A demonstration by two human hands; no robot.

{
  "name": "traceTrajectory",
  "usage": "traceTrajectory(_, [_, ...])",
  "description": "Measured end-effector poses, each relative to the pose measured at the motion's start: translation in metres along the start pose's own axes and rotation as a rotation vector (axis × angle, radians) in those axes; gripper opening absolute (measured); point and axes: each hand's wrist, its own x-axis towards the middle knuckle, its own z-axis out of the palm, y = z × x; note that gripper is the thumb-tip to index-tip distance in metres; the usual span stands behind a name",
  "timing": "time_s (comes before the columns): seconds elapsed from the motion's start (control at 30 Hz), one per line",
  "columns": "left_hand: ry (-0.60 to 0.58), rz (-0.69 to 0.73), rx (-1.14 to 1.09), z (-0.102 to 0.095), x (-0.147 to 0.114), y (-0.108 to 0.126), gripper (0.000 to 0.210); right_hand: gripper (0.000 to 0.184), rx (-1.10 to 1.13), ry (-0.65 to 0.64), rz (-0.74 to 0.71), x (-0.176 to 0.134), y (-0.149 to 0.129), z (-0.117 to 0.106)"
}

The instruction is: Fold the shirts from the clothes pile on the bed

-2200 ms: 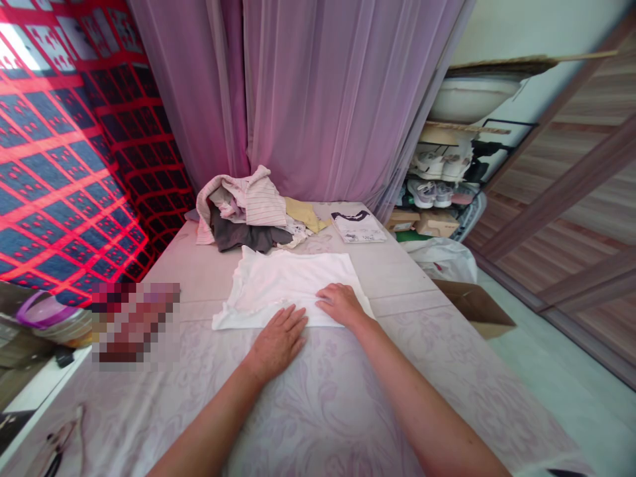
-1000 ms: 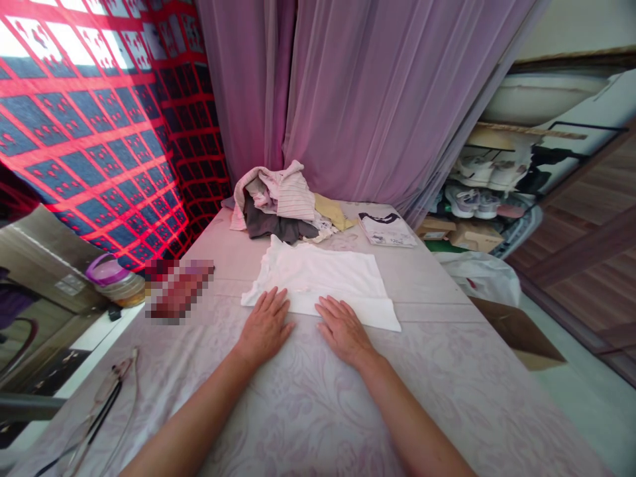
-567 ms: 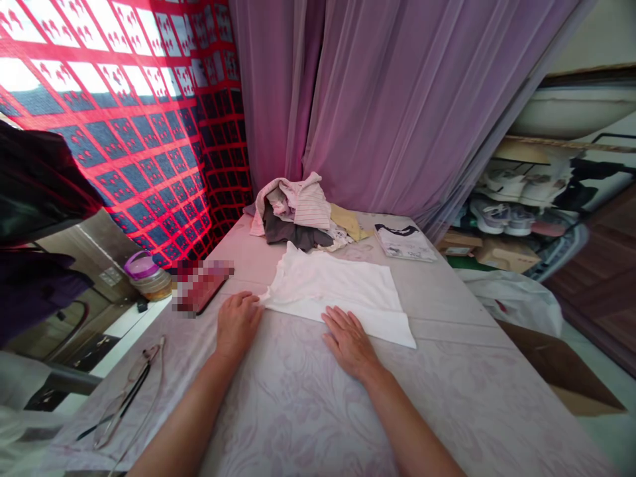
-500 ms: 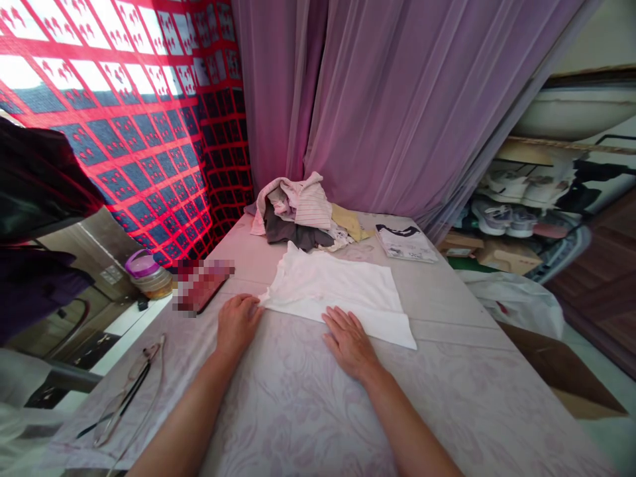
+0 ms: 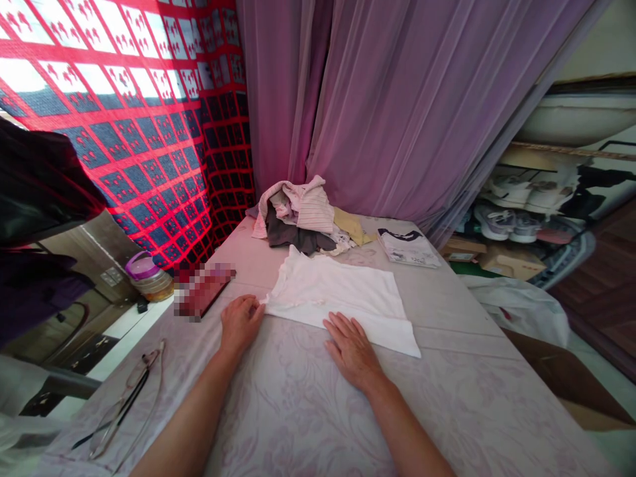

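Note:
A white garment (image 5: 342, 285) lies spread on the table, with a fold along its near edge and a gathered left side. At its near left corner, my left hand (image 5: 241, 326) has its fingers curled in, thumb and fingertips closed on the cloth. My right hand (image 5: 354, 351) rests palm down, fingers stretched out flat on the folded near edge. Beyond the garment is a heap of crumpled clothes (image 5: 301, 209), pink striped, dark grey and yellow. To the right of the heap lies a folded white shirt (image 5: 408, 249) with a dark neckline.
A phone-like red object (image 5: 203, 293), partly pixelated, lies left of my left hand. Eyeglasses (image 5: 122, 404) and a cable sit at the table's left edge. A purple-lidded jar (image 5: 146, 273) stands beyond that edge. Purple curtains (image 5: 397, 106) hang behind; a shoe rack (image 5: 517, 199) is at right.
Everything appears slightly lower and a little to the right from a small camera shift. Both hands stay at nearly the same places on the white garment.

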Motion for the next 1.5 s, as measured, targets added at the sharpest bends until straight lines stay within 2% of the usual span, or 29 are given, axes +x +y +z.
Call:
traceTrajectory(0.2, [-0.001, 0.027, 0.063, 0.000, 0.000, 0.002, 0.020, 0.044, -0.043, 0.017, 0.033, -0.001, 0.001, 0.002])
traceTrajectory(0.3, [0.078, 0.076, 0.030, -0.002, -0.003, 0.002, 0.017, 0.044, -0.036, 0.000, 0.035, 0.000, 0.001, 0.002])
traceTrajectory(0.4, [0.165, 0.233, -0.059, -0.004, -0.008, 0.007, 0.018, 0.045, -0.013, -0.003, 0.038, 0.000, 0.002, 0.003])
traceTrajectory(0.5, [0.071, 0.481, -0.120, -0.002, -0.011, 0.013, 0.020, 0.045, 0.002, 0.005, 0.036, 0.000, 0.003, 0.003])
traceTrajectory(0.57, [0.013, 0.566, -0.107, 0.001, -0.012, 0.015, 0.018, 0.045, 0.006, 0.007, 0.035, 0.000, 0.004, 0.004])
traceTrajectory(0.83, [-0.091, 0.452, -0.006, 0.008, -0.012, 0.012, 0.020, 0.044, 0.015, 0.007, 0.028, 0.000, 0.004, 0.003])
traceTrajectory(0.97, [-0.074, 0.402, 0.042, 0.006, -0.014, 0.013, 0.018, 0.043, 0.031, 0.012, 0.027, -0.001, 0.004, 0.002])
traceTrajectory(1.1, [-0.054, 0.412, 0.033, 0.008, -0.015, 0.011, 0.020, 0.038, 0.049, 0.037, 0.013, 0.002, 0.002, -0.007])
traceTrajectory(1.2, [-0.044, 0.435, 0.020, 0.010, -0.014, 0.009, 0.020, 0.034, 0.072, 0.091, -0.027, 0.019, -0.006, -0.020])
traceTrajectory(1.3, [-0.050, 0.441, 0.013, 0.010, -0.014, 0.009, 0.019, 0.031, 0.101, 0.114, -0.052, 0.052, -0.020, -0.032])
traceTrajectory(1.4, [-0.052, 0.427, -0.004, 0.008, -0.015, 0.010, 0.020, 0.029, 0.045, 0.038, 0.002, 0.088, -0.034, -0.035])
traceTrajectory(1.5, [-0.049, 0.407, -0.023, 0.008, -0.016, 0.010, 0.020, 0.025, -0.024, -0.084, 0.057, 0.109, -0.039, -0.030])
